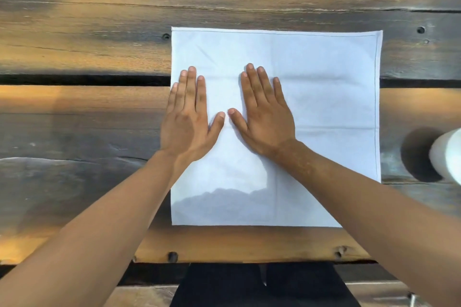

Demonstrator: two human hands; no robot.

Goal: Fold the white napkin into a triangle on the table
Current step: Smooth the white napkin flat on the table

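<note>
The white napkin [311,97] was laid flat and unfolded as a square on the wooden table [87,32]. Both hands were pressed palm-down on its left half, the left hand [187,122] at the napkin's left edge, the right hand [264,119] just beside it, thumbs nearly touching. The fingers [192,87] were stretched straight, nothing being gripped. A white cylinder [449,154] was seen well to the right of the fingers.

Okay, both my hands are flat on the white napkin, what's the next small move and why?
Probably lift the right hand and pinch a near corner of the napkin. It lies spread square and unfolded, both palms merely pressing it, left hand included, so a diagonal fold needs a gripped corner.
</note>
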